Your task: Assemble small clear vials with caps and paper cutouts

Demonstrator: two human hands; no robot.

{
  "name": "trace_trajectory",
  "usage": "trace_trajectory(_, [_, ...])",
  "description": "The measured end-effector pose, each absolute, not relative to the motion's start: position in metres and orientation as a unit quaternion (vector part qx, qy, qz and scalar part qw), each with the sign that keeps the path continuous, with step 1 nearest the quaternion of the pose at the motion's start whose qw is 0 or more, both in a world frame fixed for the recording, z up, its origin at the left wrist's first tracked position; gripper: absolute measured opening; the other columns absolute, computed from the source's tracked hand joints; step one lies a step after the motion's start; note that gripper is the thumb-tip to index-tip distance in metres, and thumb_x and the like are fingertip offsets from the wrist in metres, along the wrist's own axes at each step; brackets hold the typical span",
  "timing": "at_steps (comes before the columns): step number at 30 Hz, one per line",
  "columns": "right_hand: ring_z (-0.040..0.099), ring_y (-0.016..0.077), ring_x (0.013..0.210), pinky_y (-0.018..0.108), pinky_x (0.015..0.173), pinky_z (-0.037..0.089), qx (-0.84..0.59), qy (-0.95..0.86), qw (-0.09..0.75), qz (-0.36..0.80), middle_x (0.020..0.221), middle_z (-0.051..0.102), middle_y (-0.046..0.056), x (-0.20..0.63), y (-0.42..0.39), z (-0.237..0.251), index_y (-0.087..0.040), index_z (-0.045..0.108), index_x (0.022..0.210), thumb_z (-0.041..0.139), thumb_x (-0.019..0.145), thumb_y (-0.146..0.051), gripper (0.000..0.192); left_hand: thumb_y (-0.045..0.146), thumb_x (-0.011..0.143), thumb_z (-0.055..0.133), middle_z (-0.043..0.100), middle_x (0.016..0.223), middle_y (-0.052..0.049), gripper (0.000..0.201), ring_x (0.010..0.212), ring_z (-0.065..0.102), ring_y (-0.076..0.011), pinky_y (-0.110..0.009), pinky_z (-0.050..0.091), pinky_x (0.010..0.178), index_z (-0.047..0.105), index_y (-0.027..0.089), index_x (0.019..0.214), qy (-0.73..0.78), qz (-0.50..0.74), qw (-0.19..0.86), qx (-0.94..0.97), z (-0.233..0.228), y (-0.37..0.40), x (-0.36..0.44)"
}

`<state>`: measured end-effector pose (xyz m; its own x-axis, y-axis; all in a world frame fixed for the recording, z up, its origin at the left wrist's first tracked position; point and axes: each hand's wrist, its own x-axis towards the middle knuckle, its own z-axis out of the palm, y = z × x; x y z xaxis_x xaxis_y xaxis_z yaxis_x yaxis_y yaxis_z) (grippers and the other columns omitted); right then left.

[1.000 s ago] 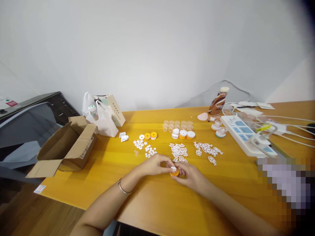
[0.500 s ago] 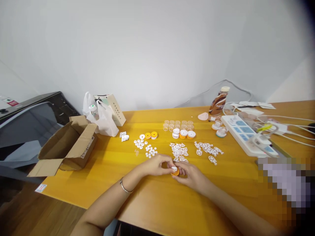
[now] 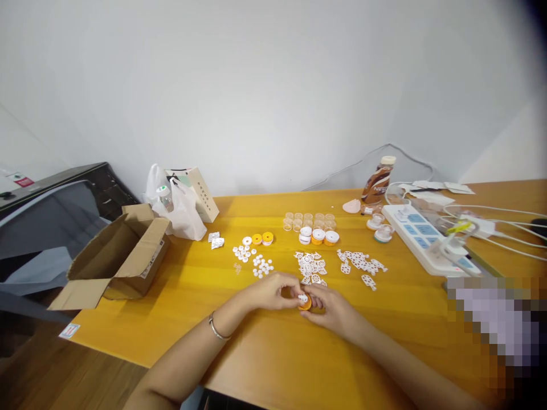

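Gripping: both hands are busy; the left hand (image 3: pixel 277 291) pinches a small white piece (image 3: pixel 303 298) at an orange cap (image 3: pixel 306 307), which the right hand (image 3: pixel 332 308) grasps from the other side, over the near part of the table (image 3: pixel 256 347).
White piece: the hold has hardly altered in the last second, so I'd judge it is still being fitted.
Flat white pieces (image 3: pixel 309 265): loose, just beyond the fingers.
Cardboard box (image 3: pixel 147 265): flaps open, contents out of my sight.
White-and-orange tubs (image 3: pixel 317 241): side by side, insides unclear.
Clear cups (image 3: pixel 288 226): rowed behind the tubs, nothing distinct inside.
Plastic bag (image 3: pixel 188 216): a lidded bottle (image 3: pixel 163 192) in or behind it, I can't tell which.
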<state>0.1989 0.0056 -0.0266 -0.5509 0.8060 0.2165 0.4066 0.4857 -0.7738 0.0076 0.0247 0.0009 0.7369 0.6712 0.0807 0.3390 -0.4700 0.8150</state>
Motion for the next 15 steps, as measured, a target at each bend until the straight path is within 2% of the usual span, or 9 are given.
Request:
trace_trajectory(6, [0.053,0.017,0.066,0.027,0.061,0.042,-0.371,-0.8,0.296,0.368,0.071,0.06,0.001,0.201,0.005,-0.024,-0.021,0.066,0.084,0.063,0.072,-0.033,0.017,0.031,0.076,0.061,0.063,0.08,-0.005,0.021,0.072,0.056,-0.0113,-0.022,0.044,0.07,0.059,0.011,0.081,0.32,0.209,0.46,0.801,-0.002,0.024,0.007])
trace_trajectory(10, [0.055,0.017,0.067,0.028,0.062,0.045,-0.38,-0.721,0.359,0.455,0.078,0.063,0.002,0.2,0.007,-0.023,-0.022,0.066,0.094,0.066,0.07,-0.037,0.028,0.032,0.075,0.062,0.063,0.081,-0.006,0.023,0.073,0.056,-0.012,-0.024,0.044,0.072,0.06,0.011,0.084,0.347,0.301,0.477,0.749,0.003,0.023,0.009])
trace_trajectory(13, [0.06,0.0199,0.084,0.033,0.077,0.047,-0.349,-0.615,0.416,0.571,0.093,0.067,0.003,0.197,0.007,-0.018,-0.025,0.064,0.101,0.068,0.069,-0.037,0.035,0.034,0.075,0.063,0.064,0.083,-0.007,0.027,0.076,0.058,-0.0134,-0.026,0.044,0.073,0.061,0.011,0.088,0.359,0.371,0.496,0.699,0.01,0.022,0.013])
trace_trajectory(15, [0.06,0.0213,0.092,0.035,0.085,0.044,-0.344,-0.568,0.435,0.608,0.097,0.068,0.002,0.195,0.006,-0.012,-0.026,0.066,0.099,0.07,0.068,-0.037,0.033,0.036,0.075,0.062,0.064,0.089,-0.008,0.032,0.08,0.058,-0.0146,-0.027,0.045,0.076,0.061,0.013,0.097,0.344,0.396,0.524,0.671,0.015,0.021,0.016])
